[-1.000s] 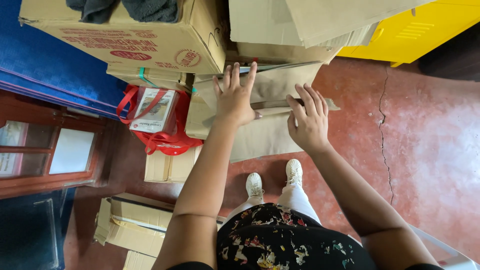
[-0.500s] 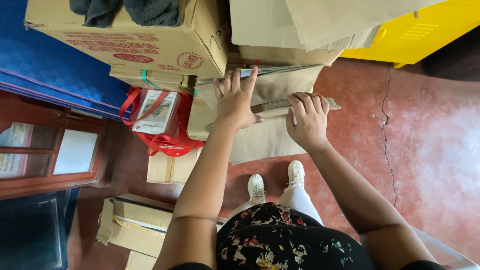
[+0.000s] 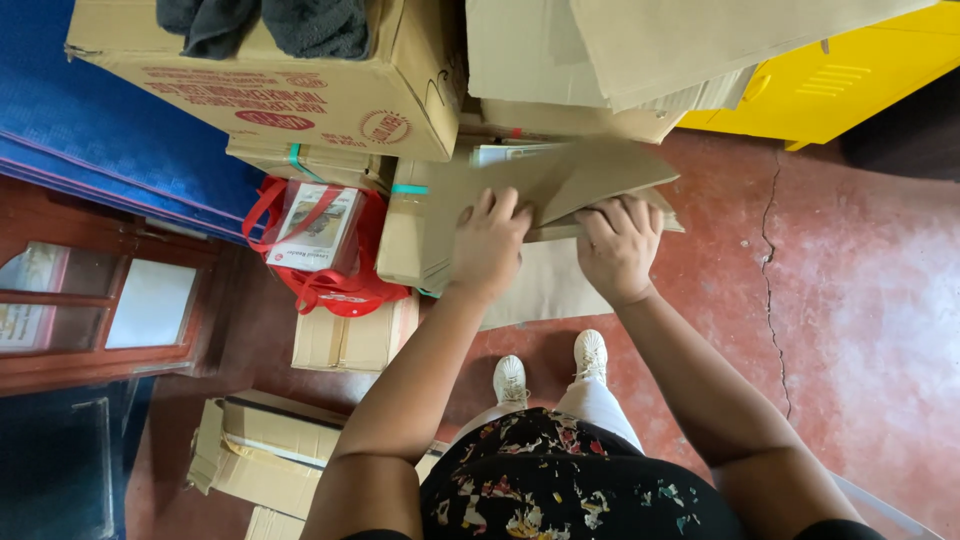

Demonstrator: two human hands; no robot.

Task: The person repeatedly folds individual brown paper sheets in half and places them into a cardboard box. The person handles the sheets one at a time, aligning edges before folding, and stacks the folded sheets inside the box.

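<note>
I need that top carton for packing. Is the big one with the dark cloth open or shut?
Open: the dark cloth hangs out of the big carton.

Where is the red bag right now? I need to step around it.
In the head view, the red fabric bag with handles sits on the floor left of the left hand, beneath the large printed cardboard box.
</note>
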